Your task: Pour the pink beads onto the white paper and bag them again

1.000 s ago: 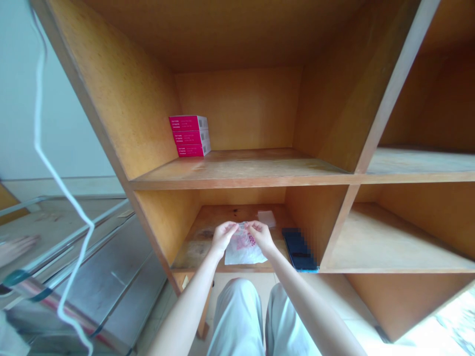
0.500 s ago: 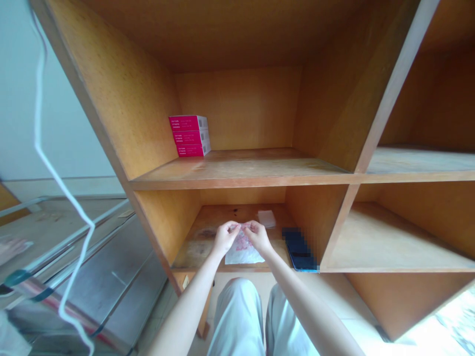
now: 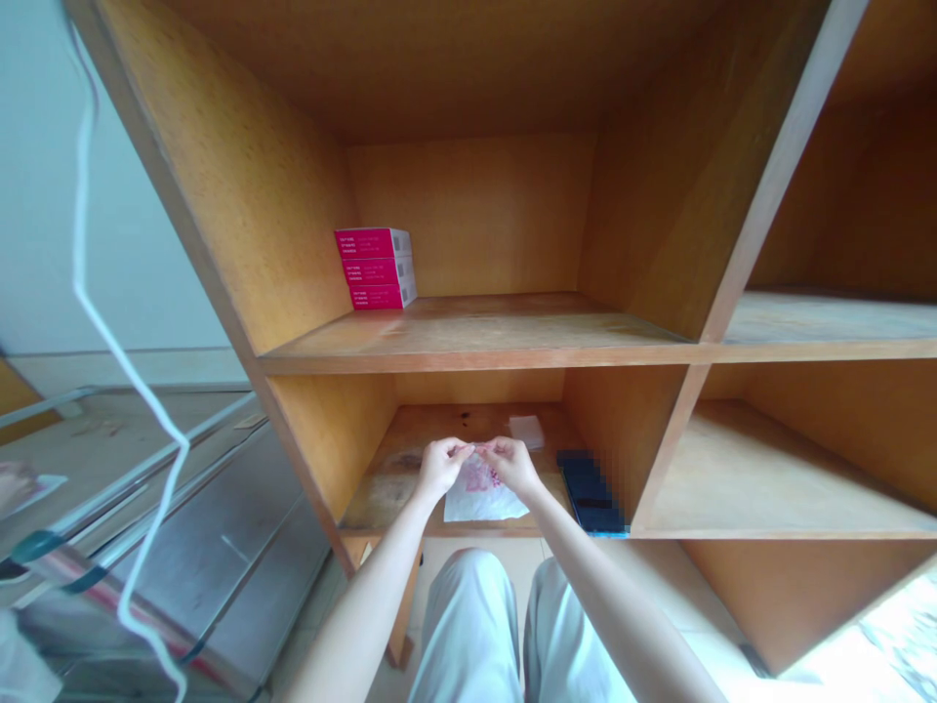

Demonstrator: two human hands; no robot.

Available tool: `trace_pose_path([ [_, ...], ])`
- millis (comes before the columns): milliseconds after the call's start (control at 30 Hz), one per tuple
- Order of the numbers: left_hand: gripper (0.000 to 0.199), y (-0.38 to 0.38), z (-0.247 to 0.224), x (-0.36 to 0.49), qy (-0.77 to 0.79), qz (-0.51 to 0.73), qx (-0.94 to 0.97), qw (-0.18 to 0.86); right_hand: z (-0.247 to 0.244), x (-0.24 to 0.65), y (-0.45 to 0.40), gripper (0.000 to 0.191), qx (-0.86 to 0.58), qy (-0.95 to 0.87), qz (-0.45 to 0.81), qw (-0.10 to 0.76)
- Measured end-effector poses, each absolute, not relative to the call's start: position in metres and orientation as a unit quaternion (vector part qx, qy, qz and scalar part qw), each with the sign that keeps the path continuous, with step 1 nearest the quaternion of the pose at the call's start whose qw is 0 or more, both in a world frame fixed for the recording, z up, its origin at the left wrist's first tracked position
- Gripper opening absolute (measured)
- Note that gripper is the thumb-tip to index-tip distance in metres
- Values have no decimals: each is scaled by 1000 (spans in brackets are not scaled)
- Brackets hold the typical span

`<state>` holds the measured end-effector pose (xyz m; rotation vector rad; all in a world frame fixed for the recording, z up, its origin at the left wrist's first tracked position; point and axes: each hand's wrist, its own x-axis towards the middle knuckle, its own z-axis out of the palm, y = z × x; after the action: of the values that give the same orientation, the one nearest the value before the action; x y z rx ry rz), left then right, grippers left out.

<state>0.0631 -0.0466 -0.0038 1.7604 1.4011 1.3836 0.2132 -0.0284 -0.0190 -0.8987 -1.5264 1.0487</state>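
Pink-printed white bag [image 3: 484, 496] is lying on the lower shelf [image 3: 385, 498], with its top edge lifted into both hands, so the thin material is being held up off the wood. Left hand [image 3: 439, 469] and right hand [image 3: 514, 466] are both pinching narrow, fingertips almost meeting over that edge; the exact grip is hard to make out. Forearms are reaching in over the shelf's front edge, with open wood left of the bag. Dark phone [image 3: 590, 493] is lying just right of the right hand, close to the front edge, leaving little room on that side. Small white card [image 3: 526, 431] is sitting just behind the bag. Higher up, pink boxes [image 3: 375, 268] are standing stacked on the upper shelf [image 3: 475, 332], near its left wall. Far left, another person's hand [image 3: 11, 483] is showing, well apart.
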Motion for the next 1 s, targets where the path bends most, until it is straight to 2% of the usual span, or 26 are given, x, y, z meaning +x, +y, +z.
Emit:
trace_pose_path([
  [200,24,-47,4,51,496,456,659,336,-2,228,-31,32,-356,-646,504,449],
  [467,31,-45,4,48,500,443,641,378,2,234,-31,38,-331,-642,543,428],
  [600,39,-51,-1,53,458,481,584,467,-3,233,-31,39,-348,-627,520,465],
  [733,44,-59,-14,57,425,448,562,551,-8,230,-31,38,-354,-591,512,513],
  [1000,32,-56,-29,54,452,438,583,514,-12,224,-30,35,-337,-561,540,529],
])
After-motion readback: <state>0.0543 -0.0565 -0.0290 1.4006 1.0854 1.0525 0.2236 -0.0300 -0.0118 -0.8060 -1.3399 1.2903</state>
